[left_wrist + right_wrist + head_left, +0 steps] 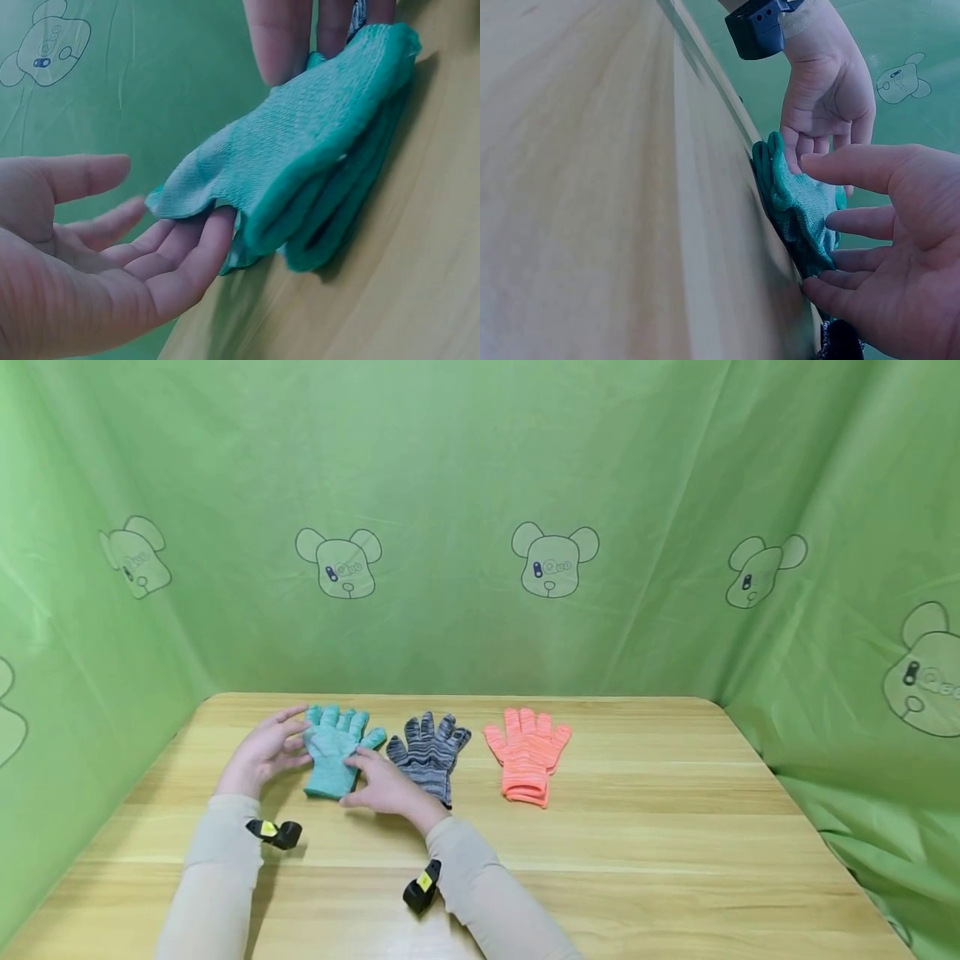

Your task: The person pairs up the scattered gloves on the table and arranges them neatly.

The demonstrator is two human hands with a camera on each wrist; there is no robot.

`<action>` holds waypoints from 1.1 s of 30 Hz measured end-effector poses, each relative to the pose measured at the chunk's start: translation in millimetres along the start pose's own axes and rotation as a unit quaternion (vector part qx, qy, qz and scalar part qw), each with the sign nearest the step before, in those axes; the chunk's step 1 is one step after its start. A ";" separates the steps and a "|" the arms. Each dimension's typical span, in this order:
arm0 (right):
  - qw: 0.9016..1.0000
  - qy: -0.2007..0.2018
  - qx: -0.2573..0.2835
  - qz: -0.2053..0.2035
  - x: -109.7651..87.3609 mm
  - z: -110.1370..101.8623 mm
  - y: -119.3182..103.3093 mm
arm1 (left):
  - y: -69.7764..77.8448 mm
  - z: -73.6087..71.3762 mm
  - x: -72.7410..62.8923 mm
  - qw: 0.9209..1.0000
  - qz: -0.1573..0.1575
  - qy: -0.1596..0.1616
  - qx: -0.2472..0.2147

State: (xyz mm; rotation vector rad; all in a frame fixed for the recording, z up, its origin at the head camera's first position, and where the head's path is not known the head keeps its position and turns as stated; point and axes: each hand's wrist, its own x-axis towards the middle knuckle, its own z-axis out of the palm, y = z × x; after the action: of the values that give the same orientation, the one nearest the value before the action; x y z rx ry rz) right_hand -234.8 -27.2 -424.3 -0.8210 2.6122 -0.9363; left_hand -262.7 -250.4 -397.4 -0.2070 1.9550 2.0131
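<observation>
A stacked pair of teal knit gloves (332, 762) lies on the table's left side, fingers pointing away and cuffs toward me. At its left edge is my left hand (264, 752); in the left wrist view, its fingertips (222, 225) reach the glove's edge while the thumb stands apart. My right hand (388, 787) is at the pair's right edge, its fingers loosely bent and spread beside the fabric. The right wrist view shows both hands flanking the teal pair (804, 206), with layered cuffs visible.
Close to the right of the teal pair lie dark grey striped gloves (429, 758), partly covered by my right hand and wrist. Orange gloves (528, 750) lie farther right. The wooden table (660, 843) is bordered by green curtain (450, 635) at back and sides.
</observation>
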 end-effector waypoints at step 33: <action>1.000 -0.006 0.008 0.000 -0.4 -0.2 1.0 | -9.6 -10.9 -0.9 0.994 -0.037 0.001 0.104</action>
State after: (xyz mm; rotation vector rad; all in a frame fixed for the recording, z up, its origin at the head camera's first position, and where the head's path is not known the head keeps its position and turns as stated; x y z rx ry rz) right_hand -235.0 -26.2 -424.8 -0.8190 2.5927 -0.9474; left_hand -260.0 -261.3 -406.8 -0.2270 2.1067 1.7499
